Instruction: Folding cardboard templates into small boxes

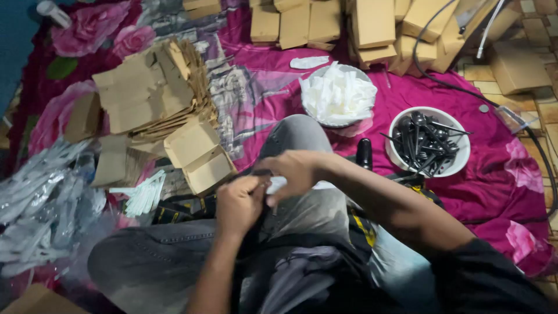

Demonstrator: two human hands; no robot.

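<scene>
Left hand [239, 204], right hand [294, 172], fingers meeting, held item blurred, unclear

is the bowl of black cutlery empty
No, the white bowl on the pink cloth is piled with black cutlery, mostly spoons and forks.

Ahead of your raised knee [296, 136], the white bowl of folded napkins [338, 96] and the white bowl of black cutlery [429, 141] stand apart, with bare magenta cloth [383, 99] between them. To your left, the open brown box [199, 156] and stacked flat cardboard [148, 93] crowd the floor. Clear plastic packets [40, 203] heap at far left. Folded boxes [349, 26] wall the far edge; a black cable [442, 81] crosses the right side.
</scene>
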